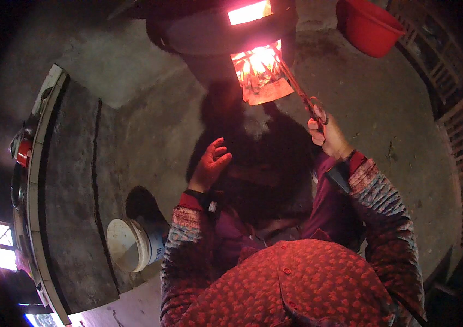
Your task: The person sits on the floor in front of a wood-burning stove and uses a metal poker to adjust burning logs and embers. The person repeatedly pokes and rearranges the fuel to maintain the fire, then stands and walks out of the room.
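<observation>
My right hand (327,131) grips long, thin fire tongs (295,82) by their looped handles. Their far end reaches into the lower opening of a dark stove (201,32), where a bright fire (261,64) burns among thin sticks; the glare hides the tips. A glowing plate (268,92) juts out below that opening. Nothing is in my left hand (209,164), held in the air short of the stove with its fingers loosely bent and the thumb apart.
Beside my left forearm a pale bucket (128,245) stands on the concrete floor (400,147). A red basin (370,30) is at the far right, near a slatted wooden rack (460,141). Along the left runs a tile-edged counter (36,185).
</observation>
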A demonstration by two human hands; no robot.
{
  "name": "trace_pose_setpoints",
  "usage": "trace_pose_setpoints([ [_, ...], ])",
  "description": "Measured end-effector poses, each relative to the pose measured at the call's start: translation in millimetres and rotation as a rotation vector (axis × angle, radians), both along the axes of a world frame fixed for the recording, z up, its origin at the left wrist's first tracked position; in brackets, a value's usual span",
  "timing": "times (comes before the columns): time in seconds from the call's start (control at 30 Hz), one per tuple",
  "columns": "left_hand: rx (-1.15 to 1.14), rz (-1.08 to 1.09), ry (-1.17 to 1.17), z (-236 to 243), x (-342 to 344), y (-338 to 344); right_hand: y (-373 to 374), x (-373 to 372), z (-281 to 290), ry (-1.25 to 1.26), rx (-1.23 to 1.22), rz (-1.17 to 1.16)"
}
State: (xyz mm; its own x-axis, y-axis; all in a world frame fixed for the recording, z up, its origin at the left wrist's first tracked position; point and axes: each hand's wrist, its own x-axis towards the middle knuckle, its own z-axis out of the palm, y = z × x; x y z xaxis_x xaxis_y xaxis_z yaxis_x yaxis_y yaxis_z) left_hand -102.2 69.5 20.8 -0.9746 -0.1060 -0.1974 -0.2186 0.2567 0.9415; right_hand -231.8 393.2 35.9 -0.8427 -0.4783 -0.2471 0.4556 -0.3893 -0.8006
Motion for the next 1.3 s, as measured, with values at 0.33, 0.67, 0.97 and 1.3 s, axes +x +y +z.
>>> trace_pose_setpoints([
  [0.33, 0.085, 0.025, 0.108, -21.3, -6.2, -17.7, 36.8, 13.6, 5.8, -0.088, 0.024, 0.058],
  [0.67, 0.147, 0.377, 0.309, 9.1, 18.9, -40.4, 171.1, 139.6, 52.3, 0.599, 0.694, 0.091],
  [0.97, 0.216, 0.347, 0.386, -6.6, 12.9, -58.5, 108.8, 144.4, 40.3, 0.535, 0.849, 0.72],
  [1.3, 0.24, 0.386, 0.421, 2.5, 45.2, -65.5, 14.6, 99.4, 15.8, 1.037, 1.26, 1.12],
])
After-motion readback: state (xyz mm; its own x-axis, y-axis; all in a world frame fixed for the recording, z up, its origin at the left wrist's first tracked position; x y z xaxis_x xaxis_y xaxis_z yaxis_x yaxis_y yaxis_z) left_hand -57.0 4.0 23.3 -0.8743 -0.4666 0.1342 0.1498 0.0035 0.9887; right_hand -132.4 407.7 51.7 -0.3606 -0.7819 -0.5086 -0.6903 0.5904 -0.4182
